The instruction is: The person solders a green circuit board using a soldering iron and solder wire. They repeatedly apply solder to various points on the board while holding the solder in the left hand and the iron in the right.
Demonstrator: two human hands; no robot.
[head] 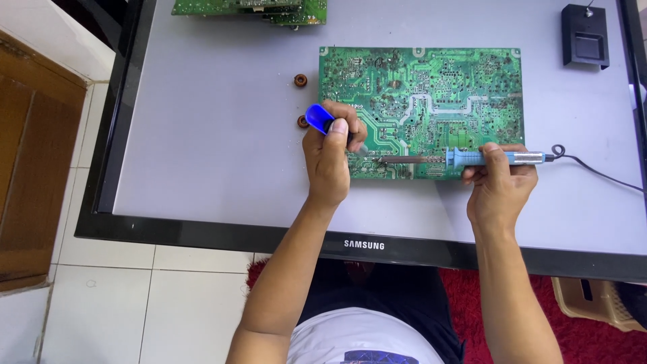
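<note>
**Soldering Iron and Blue-Handled Tool at the Board's Near Edge**

The green circuit board (pixel 431 101) lies flat, solder side up, on a grey panel (pixel 216 135) with a black frame — a large flat screen laid face-up as a work surface. The board sits in the upper middle of the panel, its long edges parallel to the panel's near edge.

Right hand (pixel 500 185): fingers closed around the blue handle of a soldering iron (pixel 465 158). The iron is held almost level, parallel to the board's near edge, with its metal shaft pointing toward the left hand. The tip rests at the board's lower left area. A black cord (pixel 600 172) leaves the rear of the handle in a small loop and runs off toward the right edge of the panel.

Left hand (pixel 329 158): closed firmly on a blue-handled tool (pixel 318 118), thumb on top. The handle end points up and away from the person; the working end angles down to the board, meeting it just beside the iron's tip. The working end is too small to identify.

Nearby items:
- Two small copper-coloured ring coils (pixel 300 80) lie on the panel just left of the board — one near its top left corner, the other partly hidden behind the left hand.
- A stack of further green boards (pixel 269 8) lies at the panel's far edge.
- A small black box (pixel 585 39) sits at the far right corner.
</note>
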